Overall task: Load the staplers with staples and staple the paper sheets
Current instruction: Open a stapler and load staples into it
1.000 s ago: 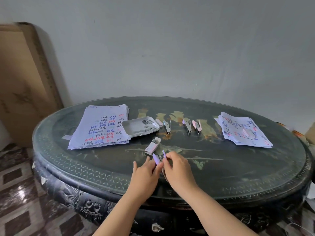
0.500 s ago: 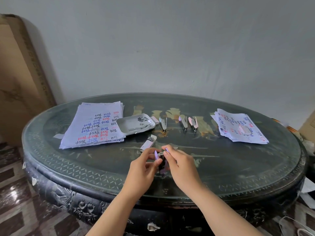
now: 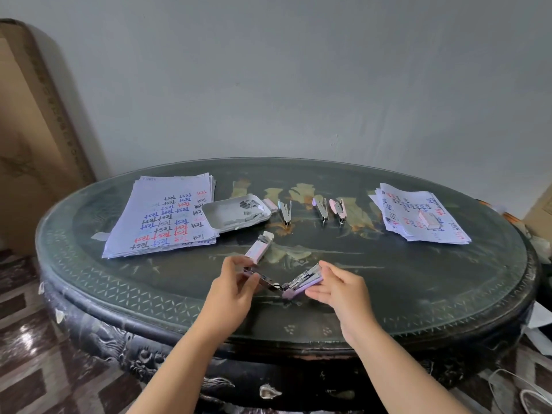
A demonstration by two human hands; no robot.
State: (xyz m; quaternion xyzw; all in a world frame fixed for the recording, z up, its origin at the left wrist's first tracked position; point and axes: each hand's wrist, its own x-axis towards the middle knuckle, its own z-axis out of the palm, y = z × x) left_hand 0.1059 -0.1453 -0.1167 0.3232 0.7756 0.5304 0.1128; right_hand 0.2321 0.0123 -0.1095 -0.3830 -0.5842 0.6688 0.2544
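We held the purple stapler (image 3: 298, 288) just above the counter (image 3: 388, 291), near the middle of its front edge, swung wide open at the hinge so that its two halves made a shallow V. Our left hand (image 3: 236, 289) gripped the lifted top arm, the fingers (image 3: 249, 280) curled round its end. Our right hand (image 3: 339, 289) pinched the far end of the base and magazine between thumb and fingers.

Just behind our left hand lay a small staple box (image 3: 259, 247) with its flap open, apart from the stapler. Further back, toward the middle of the counter, stood a white tray (image 3: 219, 218) holding loose strips of staples. Its left corner overlapped the left paper stack (image 3: 161, 216), which lay toward the left back edge. A second pink box (image 3: 270, 203) lay right behind the tray.

To the right of the tray three more staplers were lined up: a blue-tipped stapler (image 3: 286, 211), then a lilac-tipped stapler (image 3: 322, 209) and a pink stapler (image 3: 340, 208) close together. The right paper stack (image 3: 400, 216) lay near the right back edge with a small box (image 3: 429, 221) on top.
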